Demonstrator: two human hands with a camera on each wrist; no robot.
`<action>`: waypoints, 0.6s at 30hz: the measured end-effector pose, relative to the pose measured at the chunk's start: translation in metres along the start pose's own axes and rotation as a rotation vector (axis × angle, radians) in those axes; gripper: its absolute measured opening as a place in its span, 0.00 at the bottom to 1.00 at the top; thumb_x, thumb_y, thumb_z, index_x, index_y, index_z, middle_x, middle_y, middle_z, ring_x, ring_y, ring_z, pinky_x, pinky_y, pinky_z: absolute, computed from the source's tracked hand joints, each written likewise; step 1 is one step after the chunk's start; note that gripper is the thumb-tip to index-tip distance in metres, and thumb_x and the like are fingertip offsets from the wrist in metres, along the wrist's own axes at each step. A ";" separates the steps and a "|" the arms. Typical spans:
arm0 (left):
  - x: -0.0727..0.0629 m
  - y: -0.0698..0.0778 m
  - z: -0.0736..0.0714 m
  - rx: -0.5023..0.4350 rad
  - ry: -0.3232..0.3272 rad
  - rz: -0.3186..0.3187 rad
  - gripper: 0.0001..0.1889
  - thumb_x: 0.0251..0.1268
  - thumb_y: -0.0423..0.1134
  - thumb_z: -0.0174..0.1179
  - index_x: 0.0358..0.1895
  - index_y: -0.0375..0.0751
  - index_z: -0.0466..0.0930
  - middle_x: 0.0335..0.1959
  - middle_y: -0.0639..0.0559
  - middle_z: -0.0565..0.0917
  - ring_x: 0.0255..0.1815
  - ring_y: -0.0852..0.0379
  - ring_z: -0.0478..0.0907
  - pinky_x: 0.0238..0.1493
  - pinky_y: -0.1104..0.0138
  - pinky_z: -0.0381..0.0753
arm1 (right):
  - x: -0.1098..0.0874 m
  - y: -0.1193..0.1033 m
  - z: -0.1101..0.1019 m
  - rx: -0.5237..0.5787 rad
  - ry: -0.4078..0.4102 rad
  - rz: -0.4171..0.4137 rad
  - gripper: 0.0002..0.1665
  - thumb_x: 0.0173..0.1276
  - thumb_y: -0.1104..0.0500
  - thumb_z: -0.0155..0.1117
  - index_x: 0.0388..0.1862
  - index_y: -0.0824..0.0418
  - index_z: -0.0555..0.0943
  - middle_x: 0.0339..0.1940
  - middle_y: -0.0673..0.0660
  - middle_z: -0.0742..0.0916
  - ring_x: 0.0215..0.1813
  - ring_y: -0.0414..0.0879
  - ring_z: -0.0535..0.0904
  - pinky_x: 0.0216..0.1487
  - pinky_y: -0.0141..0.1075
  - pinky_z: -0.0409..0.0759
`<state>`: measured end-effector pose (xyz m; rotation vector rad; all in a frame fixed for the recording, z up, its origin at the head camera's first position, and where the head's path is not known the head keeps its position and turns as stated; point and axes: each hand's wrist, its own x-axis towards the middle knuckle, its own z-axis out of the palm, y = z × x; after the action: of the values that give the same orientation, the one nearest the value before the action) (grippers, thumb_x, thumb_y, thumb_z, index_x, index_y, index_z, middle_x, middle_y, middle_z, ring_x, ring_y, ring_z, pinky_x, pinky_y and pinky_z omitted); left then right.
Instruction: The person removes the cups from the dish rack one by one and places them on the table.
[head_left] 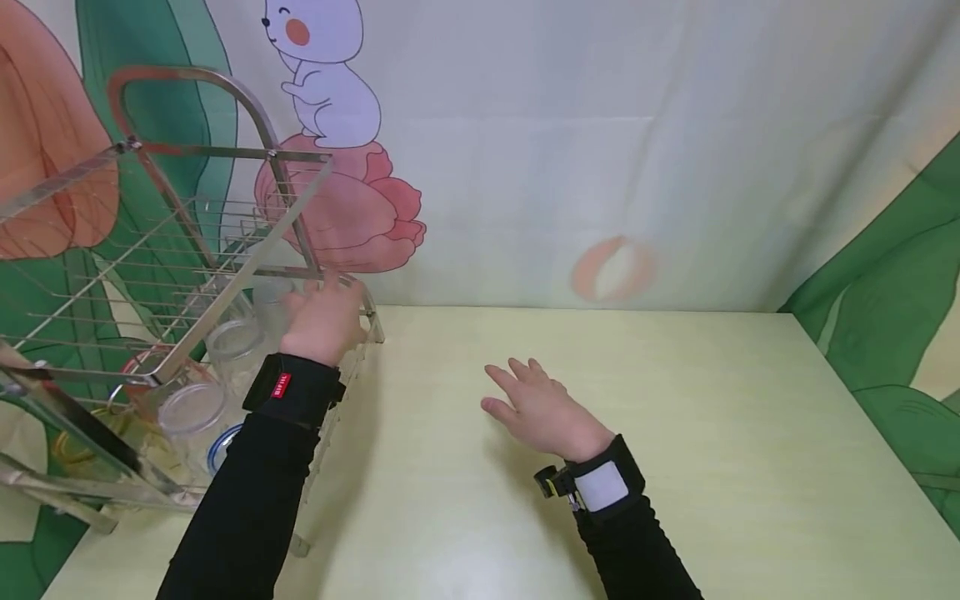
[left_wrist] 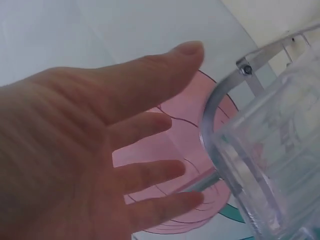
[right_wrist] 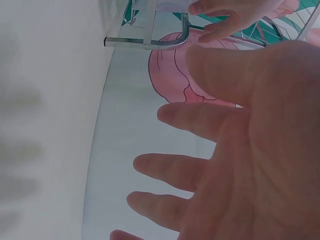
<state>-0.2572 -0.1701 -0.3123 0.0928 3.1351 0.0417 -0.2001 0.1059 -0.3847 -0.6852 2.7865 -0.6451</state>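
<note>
My left hand (head_left: 326,321) reaches in at the far right end of a two-tier metal rack (head_left: 243,272), below its upper basket. In the left wrist view its thumb and fingers are spread, with nothing between them. A clear cup (left_wrist: 280,145) stands just beyond the fingertips, beside the rack's curved metal end. More clear cups (head_left: 234,340) line the lower tier along my forearm. My right hand (head_left: 551,418) hovers over the pale table (head_left: 450,508), palm down, fingers spread and holding nothing.
Toward the near end of the lower tier are a blue-rimmed cup (head_left: 221,450), a reddish cup (head_left: 153,367) and a yellowish one (head_left: 82,446). The rack's upper basket (head_left: 97,287) overhangs them. A printed curtain (head_left: 525,150) hangs behind the table.
</note>
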 end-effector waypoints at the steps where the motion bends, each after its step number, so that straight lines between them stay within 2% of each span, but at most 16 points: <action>1: 0.001 -0.002 -0.002 -0.006 -0.016 -0.023 0.33 0.58 0.43 0.69 0.65 0.35 0.70 0.66 0.26 0.65 0.60 0.22 0.64 0.55 0.27 0.60 | 0.001 -0.002 -0.001 0.010 -0.003 -0.003 0.34 0.78 0.42 0.47 0.77 0.57 0.61 0.75 0.68 0.61 0.76 0.68 0.48 0.70 0.63 0.53; 6: 0.003 -0.009 -0.008 -0.057 -0.095 -0.091 0.32 0.59 0.44 0.69 0.65 0.36 0.72 0.66 0.28 0.67 0.55 0.25 0.71 0.55 0.33 0.67 | 0.003 -0.008 -0.003 0.038 -0.009 -0.017 0.34 0.79 0.43 0.46 0.77 0.58 0.61 0.76 0.69 0.60 0.76 0.69 0.47 0.71 0.62 0.52; 8: 0.002 -0.013 -0.009 -0.091 -0.108 -0.087 0.30 0.59 0.43 0.68 0.63 0.34 0.72 0.62 0.28 0.70 0.55 0.26 0.71 0.56 0.34 0.67 | 0.004 -0.010 -0.004 0.045 -0.009 -0.016 0.34 0.79 0.43 0.46 0.77 0.57 0.61 0.76 0.68 0.60 0.76 0.68 0.47 0.71 0.62 0.52; 12: 0.001 -0.020 -0.011 -0.140 -0.148 -0.083 0.32 0.60 0.40 0.68 0.65 0.31 0.69 0.61 0.24 0.69 0.58 0.25 0.67 0.57 0.35 0.66 | 0.004 -0.014 -0.003 0.072 -0.015 -0.012 0.34 0.79 0.43 0.46 0.77 0.57 0.60 0.76 0.67 0.59 0.77 0.67 0.47 0.71 0.61 0.53; 15: 0.002 -0.024 -0.012 -0.149 -0.190 -0.096 0.34 0.61 0.40 0.67 0.67 0.27 0.66 0.60 0.22 0.67 0.58 0.23 0.66 0.56 0.36 0.68 | 0.005 -0.016 -0.003 0.084 -0.022 -0.012 0.35 0.79 0.43 0.47 0.78 0.56 0.60 0.77 0.66 0.59 0.77 0.65 0.47 0.72 0.60 0.53; 18: 0.003 -0.027 -0.012 -0.147 -0.210 -0.111 0.32 0.61 0.41 0.66 0.64 0.26 0.68 0.56 0.20 0.67 0.55 0.23 0.67 0.54 0.37 0.70 | 0.006 -0.018 -0.002 0.099 -0.018 -0.019 0.35 0.78 0.43 0.47 0.78 0.55 0.60 0.77 0.66 0.59 0.77 0.62 0.48 0.73 0.57 0.52</action>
<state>-0.2619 -0.1972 -0.3014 -0.0726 2.9100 0.2448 -0.1991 0.0893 -0.3751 -0.6947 2.7135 -0.7715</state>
